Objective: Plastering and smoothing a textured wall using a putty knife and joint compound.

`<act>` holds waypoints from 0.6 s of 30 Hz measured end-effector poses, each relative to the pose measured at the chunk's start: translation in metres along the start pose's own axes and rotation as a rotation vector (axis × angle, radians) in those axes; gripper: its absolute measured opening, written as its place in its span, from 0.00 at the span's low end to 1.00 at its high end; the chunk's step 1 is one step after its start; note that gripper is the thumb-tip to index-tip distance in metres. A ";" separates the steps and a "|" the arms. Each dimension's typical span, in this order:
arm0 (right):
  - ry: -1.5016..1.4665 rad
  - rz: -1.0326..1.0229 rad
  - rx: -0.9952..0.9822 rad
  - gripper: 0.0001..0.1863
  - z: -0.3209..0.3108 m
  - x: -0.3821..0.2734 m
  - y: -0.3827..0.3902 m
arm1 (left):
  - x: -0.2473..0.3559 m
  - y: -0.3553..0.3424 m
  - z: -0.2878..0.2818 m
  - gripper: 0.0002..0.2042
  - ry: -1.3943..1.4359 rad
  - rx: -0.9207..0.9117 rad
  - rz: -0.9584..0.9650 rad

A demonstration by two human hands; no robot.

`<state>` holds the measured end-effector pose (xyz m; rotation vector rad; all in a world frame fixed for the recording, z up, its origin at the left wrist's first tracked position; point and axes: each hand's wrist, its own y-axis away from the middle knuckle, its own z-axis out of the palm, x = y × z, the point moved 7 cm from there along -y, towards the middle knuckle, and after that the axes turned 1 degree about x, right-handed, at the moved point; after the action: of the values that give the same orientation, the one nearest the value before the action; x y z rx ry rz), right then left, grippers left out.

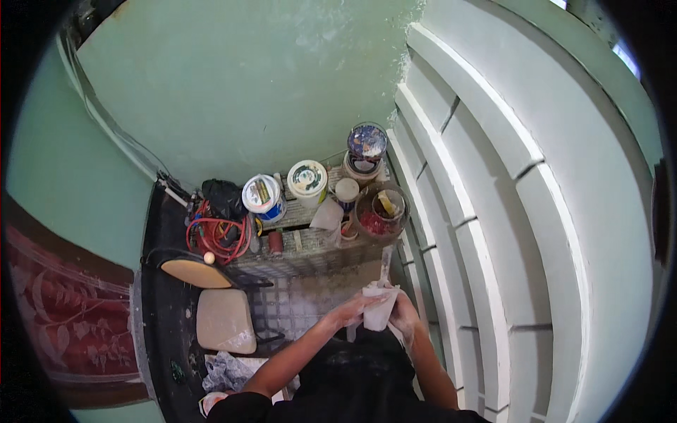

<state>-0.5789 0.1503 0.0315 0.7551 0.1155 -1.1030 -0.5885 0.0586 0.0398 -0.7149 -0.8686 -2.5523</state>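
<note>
Your left hand [355,309] pinches the upper left of the pale, flat piece [379,316], which sits between your hands in front of your black shirt [352,377], its long axis running roughly toward you, while your right hand [404,315] grips its right edge, equally near.

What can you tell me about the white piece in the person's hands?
The white piece has a pale, matte surface and narrows toward its lower end, with an uneven upper edge. It looks like stiff paper or a folded sheet; the exact material is unclear. It is held in front of the black shirt, between the left hand and right hand, both touching it.
</note>
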 end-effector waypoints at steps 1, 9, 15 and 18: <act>0.117 -0.124 -0.002 0.19 0.004 -0.015 -0.008 | 0.010 -0.007 -0.002 0.18 -0.030 0.020 0.051; 1.409 -1.157 0.538 0.21 0.031 -0.216 -0.039 | 0.105 -0.065 -0.096 0.16 -0.200 0.533 0.270; 1.577 -1.555 0.520 0.12 0.217 -0.350 0.005 | 0.233 -0.128 -0.081 0.17 0.096 0.519 0.515; 1.620 -1.668 0.665 0.13 0.266 -0.404 0.024 | 0.301 -0.168 -0.064 0.17 0.114 0.279 0.610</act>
<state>-0.8224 0.3041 0.4208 2.1687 2.1450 -1.7074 -0.9337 0.0950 0.0868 -0.6212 -0.7951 -1.8711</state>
